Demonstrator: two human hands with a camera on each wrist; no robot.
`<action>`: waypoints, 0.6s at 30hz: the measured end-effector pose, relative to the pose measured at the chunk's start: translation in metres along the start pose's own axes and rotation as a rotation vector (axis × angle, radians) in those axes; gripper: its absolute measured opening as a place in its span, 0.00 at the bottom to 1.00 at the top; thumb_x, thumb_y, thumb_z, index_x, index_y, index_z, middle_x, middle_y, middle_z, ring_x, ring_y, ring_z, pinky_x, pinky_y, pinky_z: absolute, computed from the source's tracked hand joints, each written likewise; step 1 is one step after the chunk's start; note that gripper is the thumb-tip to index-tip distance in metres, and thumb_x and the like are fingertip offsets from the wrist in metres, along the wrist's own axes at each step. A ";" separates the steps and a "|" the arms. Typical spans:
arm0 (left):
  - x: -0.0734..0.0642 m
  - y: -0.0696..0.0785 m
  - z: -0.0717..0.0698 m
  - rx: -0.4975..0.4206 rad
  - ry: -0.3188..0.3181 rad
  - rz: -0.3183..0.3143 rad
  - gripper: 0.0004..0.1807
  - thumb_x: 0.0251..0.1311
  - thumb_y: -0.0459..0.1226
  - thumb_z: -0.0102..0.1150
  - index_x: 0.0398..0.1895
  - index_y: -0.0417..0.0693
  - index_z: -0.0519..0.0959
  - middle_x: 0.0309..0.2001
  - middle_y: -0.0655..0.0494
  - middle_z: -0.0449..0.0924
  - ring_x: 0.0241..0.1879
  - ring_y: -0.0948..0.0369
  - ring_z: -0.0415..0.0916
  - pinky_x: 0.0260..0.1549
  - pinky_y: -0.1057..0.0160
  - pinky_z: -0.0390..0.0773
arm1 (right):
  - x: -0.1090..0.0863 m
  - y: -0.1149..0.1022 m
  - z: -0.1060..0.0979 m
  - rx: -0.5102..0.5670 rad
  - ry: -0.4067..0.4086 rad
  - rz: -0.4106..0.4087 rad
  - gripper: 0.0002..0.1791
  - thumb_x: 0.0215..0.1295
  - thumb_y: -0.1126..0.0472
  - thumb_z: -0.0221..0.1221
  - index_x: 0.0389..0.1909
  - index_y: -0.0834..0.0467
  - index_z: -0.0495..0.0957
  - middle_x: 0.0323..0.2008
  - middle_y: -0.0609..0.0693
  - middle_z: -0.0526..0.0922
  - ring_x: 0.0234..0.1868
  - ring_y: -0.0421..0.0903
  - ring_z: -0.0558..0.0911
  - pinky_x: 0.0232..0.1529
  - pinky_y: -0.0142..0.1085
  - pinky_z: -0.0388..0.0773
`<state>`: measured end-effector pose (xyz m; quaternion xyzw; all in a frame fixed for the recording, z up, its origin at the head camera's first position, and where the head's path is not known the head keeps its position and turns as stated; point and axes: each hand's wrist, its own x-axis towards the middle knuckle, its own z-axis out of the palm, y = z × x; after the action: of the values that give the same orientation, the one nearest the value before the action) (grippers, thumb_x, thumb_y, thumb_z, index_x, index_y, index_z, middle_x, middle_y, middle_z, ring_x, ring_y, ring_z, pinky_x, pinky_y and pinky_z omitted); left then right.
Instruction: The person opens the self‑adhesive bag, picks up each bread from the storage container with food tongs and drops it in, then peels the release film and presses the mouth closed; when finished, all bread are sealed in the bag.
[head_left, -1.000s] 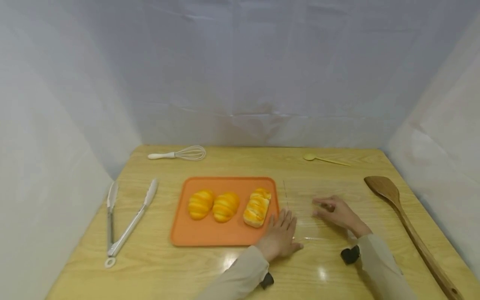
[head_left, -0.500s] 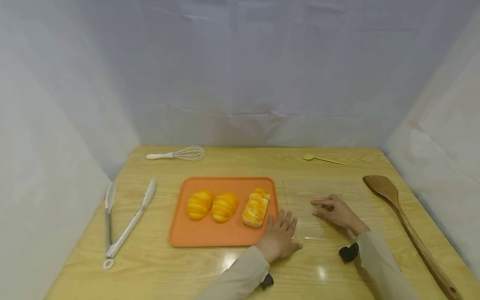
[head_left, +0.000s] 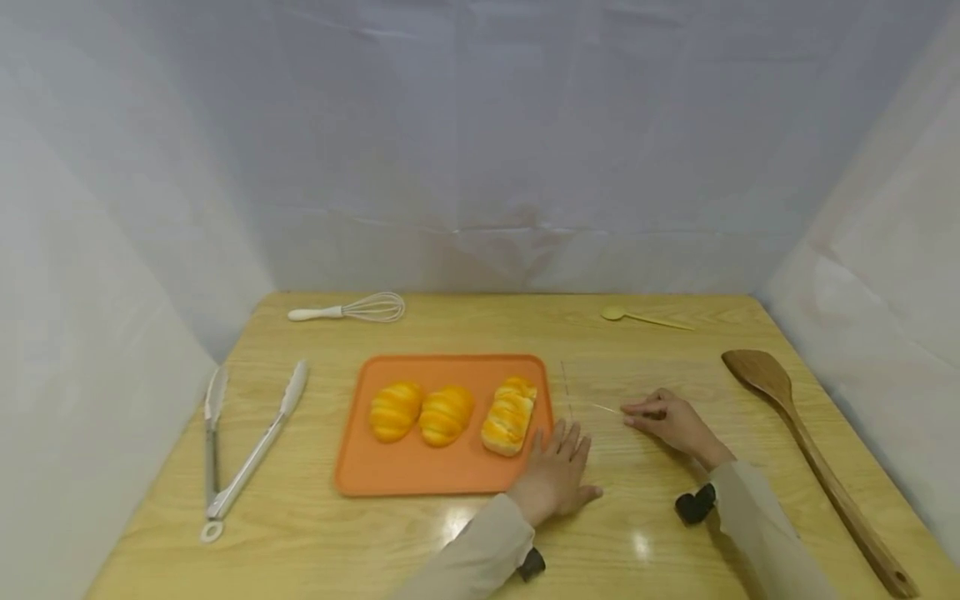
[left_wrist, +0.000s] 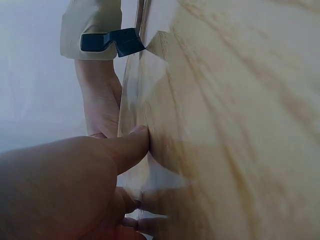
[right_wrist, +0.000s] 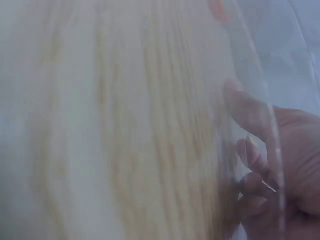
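A see-through plastic bag [head_left: 600, 375] lies flat on the table, right of the orange tray [head_left: 352, 467]. My left hand [head_left: 553, 479] rests with spread, straight fingers across the bag's left edge and the tray's near right corner. Thumb and fingers of my right hand [head_left: 670, 425] pinch the bag near its middle, where a bright crease runs left from the fingertips. In the right wrist view, clear film [right_wrist: 274, 130] passes in front of the right hand [right_wrist: 300, 155]. Two rounded yellow breads [head_left: 395, 412] and one loaf-shaped bread [head_left: 509, 417] sit on the tray.
Opened metal tongs [head_left: 247, 467] lie left of the tray. A whisk [head_left: 352, 308] and a thin yellow spoon [head_left: 645, 318] lie along the back. A long wooden spatula [head_left: 810, 450] lies at the right. White sheeting [head_left: 480, 150] encloses the table's back and sides.
The right fingertips have come together on the bag, and a bright crease now shows at them. The left hand has stayed in place. The head view has shifted slightly.
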<state>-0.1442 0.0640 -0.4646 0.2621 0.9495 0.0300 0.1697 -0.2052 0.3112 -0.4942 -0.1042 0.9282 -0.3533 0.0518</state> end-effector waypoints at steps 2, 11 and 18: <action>0.000 0.000 0.000 0.004 0.001 0.001 0.41 0.66 0.63 0.44 0.78 0.57 0.51 0.79 0.58 0.43 0.79 0.58 0.38 0.76 0.48 0.47 | 0.000 0.001 0.000 -0.001 0.018 -0.008 0.17 0.65 0.53 0.62 0.49 0.58 0.84 0.35 0.50 0.76 0.32 0.38 0.70 0.33 0.30 0.69; 0.003 -0.001 0.001 0.029 0.006 0.005 0.41 0.66 0.64 0.42 0.78 0.59 0.51 0.79 0.59 0.44 0.79 0.58 0.39 0.76 0.48 0.48 | 0.004 0.004 -0.005 -0.058 0.061 -0.122 0.19 0.62 0.58 0.65 0.52 0.61 0.83 0.39 0.56 0.75 0.36 0.43 0.67 0.35 0.32 0.67; 0.002 -0.002 0.001 -0.010 -0.005 -0.001 0.41 0.66 0.64 0.43 0.78 0.59 0.50 0.79 0.59 0.43 0.79 0.59 0.38 0.76 0.48 0.47 | 0.007 0.010 -0.006 -0.016 0.004 -0.081 0.19 0.64 0.57 0.63 0.54 0.61 0.81 0.41 0.55 0.74 0.39 0.44 0.67 0.37 0.31 0.67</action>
<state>-0.1464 0.0636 -0.4665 0.2610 0.9490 0.0342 0.1735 -0.2145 0.3210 -0.4969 -0.1413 0.9262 -0.3479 0.0347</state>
